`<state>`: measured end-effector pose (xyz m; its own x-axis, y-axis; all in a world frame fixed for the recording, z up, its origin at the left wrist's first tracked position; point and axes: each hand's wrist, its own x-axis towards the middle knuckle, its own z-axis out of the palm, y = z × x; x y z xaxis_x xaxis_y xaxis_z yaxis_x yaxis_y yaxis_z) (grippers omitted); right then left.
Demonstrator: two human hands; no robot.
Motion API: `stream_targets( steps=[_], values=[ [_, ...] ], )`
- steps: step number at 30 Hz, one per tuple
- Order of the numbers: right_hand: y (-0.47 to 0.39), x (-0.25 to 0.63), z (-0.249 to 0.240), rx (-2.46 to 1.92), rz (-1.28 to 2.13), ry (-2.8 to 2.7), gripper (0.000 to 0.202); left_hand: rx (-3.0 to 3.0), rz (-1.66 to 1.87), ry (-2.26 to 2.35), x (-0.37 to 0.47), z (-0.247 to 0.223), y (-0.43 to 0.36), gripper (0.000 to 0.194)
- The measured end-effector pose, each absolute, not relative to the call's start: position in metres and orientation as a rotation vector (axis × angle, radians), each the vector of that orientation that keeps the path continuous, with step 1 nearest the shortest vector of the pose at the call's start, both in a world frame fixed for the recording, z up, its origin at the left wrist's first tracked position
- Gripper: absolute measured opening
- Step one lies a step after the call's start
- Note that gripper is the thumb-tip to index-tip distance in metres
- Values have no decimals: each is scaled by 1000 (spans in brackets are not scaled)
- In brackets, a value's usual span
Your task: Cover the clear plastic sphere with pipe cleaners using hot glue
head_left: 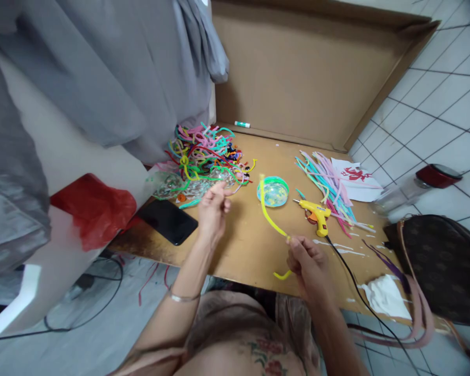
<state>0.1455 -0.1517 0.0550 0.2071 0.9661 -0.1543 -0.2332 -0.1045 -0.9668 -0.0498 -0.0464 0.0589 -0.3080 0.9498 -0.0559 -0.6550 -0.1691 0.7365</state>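
My right hand pinches a yellow pipe cleaner, whose long bent length rises toward the back of the table. A short yellow end shows below the same hand. My left hand is raised over the table with its fingers drawn together; whatever may be between them is too small to make out. Behind it lies a tangled heap of coloured pipe cleaners. A round dish with a green-blue rim sits just beyond the yellow pipe cleaner. The yellow glue gun rests on its side, right of the dish.
A black phone lies left of my left arm. Straight pipe cleaners are bundled at the right, beside a printed paper. Further right are a bottle, a brown bag and a white tissue. The glue gun's cord crosses the table edge.
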Motion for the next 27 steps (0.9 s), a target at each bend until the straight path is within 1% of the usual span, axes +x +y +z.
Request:
stream_targets(
  steps=[2,7,11,14,16,21,27],
  values=[
    [-143,143,53,-1198,1298,-798,39,590,1548,854,-32,49,-63,35],
    [-127,136,52,-1097,1467,-749,43,920,1169,779,4,40,-93,40],
    [-121,132,53,-1025,1578,-754,44,990,1287,802,17,42,-95,32],
    [-120,132,52,-1013,1587,-773,41,932,1315,834,17,39,-88,34],
    [-122,133,51,-1036,1596,-776,43,863,1342,847,13,37,-81,37],
    [-134,142,44,-1126,1635,-734,49,669,1538,846,-5,41,-62,38],
    [-148,156,35,-1165,1672,-654,48,619,1632,808,-15,50,-50,39]
  ],
)
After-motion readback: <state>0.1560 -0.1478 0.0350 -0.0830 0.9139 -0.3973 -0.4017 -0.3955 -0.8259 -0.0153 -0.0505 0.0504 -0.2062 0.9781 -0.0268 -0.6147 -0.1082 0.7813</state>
